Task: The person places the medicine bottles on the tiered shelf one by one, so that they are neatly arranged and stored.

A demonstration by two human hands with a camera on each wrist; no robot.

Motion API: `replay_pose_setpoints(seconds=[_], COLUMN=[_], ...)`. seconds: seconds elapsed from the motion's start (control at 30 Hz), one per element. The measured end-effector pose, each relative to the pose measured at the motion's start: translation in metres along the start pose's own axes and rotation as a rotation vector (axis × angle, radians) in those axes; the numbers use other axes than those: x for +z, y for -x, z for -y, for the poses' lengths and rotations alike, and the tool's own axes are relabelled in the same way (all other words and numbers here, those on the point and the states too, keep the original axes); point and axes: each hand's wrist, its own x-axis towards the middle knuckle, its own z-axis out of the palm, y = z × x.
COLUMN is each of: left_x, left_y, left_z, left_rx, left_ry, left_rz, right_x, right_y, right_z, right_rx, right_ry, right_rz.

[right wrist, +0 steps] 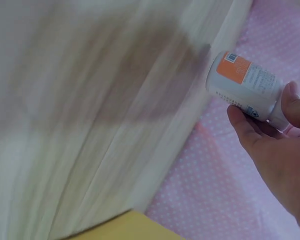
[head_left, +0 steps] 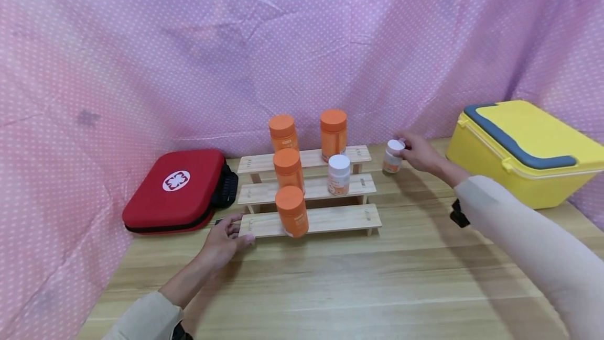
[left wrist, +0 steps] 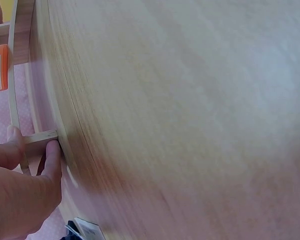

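My left hand (head_left: 222,243) grips the left end of the lowest tier of a three-step wooden rack (head_left: 337,219), its thumb in front. In the left wrist view, the fingers (left wrist: 52,160) lie against the rack's end leg (left wrist: 40,140). Beyond the rack's right end, my right hand (head_left: 420,154) holds a white pill bottle (head_left: 391,161) near its cap. That bottle, with an orange-and-white label, shows tilted in the right wrist view (right wrist: 245,85). Orange jars stand on the top tier (head_left: 333,135), middle tier (head_left: 289,170) and bottom tier (head_left: 292,213). Another white bottle (head_left: 338,175) stands on the middle tier.
A red first-aid case (head_left: 189,188) lies left of the rack, close to my left hand. A yellow box with a grey handle (head_left: 500,167) stands at the right, near my right forearm. A pink dotted curtain (head_left: 302,41) hangs behind the wooden table (head_left: 330,287).
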Motion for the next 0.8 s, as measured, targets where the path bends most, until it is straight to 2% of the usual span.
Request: replay_pose_setpoints(seconds=[0.1, 0.27, 0.53, 0.67, 0.8], left_x=[-0.001, -0.003, -0.002, -0.001, -0.001], left_y=[-0.001, -0.002, -0.001, -0.001, -0.001], left_z=[0.0, 0.0, 0.001, 0.001, 0.002], left_rx=[0.005, 0.007, 0.005, 0.006, 0.01], left_ry=[-0.003, -0.009, -0.02, -0.013, -0.006], left_rz=[0.006, 0.013, 0.024, 0.024, 0.024], right_x=[-0.006, -0.012, -0.014, -0.012, -0.006], right_y=[0.02, 0.054, 0.103, 0.12, 0.127], right_z=[0.009, 0.03, 0.052, 0.061, 0.076], right_rx=[-0.054, -0.091, -0.174, -0.193, -0.212], right_ry=[0.022, -0.01, -0.024, -0.035, -0.058], right_rz=[-0.003, 0.02, 0.024, 0.029, 0.033])
